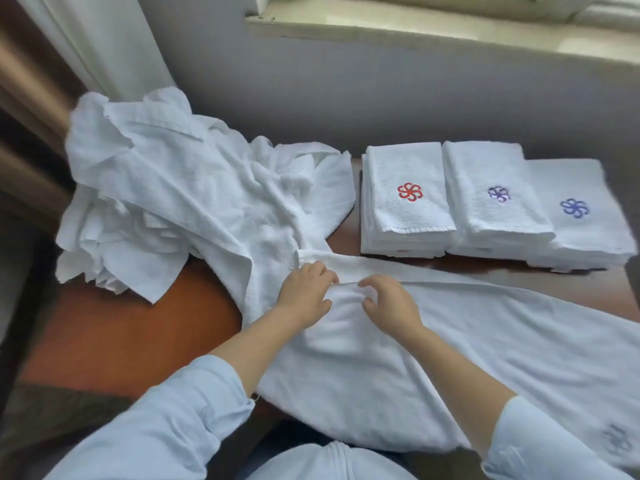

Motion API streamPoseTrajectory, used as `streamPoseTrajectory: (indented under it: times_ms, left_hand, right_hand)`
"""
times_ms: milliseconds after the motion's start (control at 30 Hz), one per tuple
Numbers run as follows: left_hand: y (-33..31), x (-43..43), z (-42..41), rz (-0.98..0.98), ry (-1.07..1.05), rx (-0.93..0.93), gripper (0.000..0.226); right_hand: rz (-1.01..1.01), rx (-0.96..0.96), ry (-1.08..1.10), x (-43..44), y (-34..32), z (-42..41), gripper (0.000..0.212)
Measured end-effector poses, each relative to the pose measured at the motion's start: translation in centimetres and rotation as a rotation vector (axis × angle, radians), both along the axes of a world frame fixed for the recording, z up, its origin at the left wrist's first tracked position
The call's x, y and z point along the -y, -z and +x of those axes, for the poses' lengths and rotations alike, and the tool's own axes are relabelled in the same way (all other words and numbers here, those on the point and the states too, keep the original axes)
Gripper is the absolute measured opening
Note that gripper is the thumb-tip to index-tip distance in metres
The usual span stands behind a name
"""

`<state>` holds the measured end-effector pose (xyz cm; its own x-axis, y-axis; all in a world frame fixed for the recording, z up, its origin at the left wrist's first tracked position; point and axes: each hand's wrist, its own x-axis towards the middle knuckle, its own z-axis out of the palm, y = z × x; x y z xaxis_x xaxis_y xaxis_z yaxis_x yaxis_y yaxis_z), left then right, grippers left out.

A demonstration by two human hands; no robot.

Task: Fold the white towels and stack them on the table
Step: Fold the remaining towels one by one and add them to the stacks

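A white towel [485,341] lies spread across the near right of the wooden table [114,334]. My left hand [304,292] and my right hand [391,303] sit close together at its far edge, fingers curled and pinching a raised fold of the cloth between them. To the left lies a heap of unfolded white towels [180,202]. At the back right stand three stacks of folded towels: one with a red flower emblem [405,202], one with a purple emblem [495,199], one with a blue emblem [581,216].
A grey wall and a window sill [415,32] run behind the table. A white curtain [104,43] hangs at the back left. Bare wood shows at the table's near left.
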<state>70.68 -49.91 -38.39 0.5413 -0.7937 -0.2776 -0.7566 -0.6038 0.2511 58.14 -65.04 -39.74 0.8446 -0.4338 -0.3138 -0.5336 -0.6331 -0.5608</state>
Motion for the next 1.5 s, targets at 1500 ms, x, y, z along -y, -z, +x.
streamPoseTrajectory:
  times_ms: [1500]
  left_hand:
    - [-5.0, 7.8, 5.2, -0.379, -0.159, 0.128, 0.009]
  right_hand:
    - [-0.217, 0.047, 0.603, 6.9, -2.1, -0.2, 0.020]
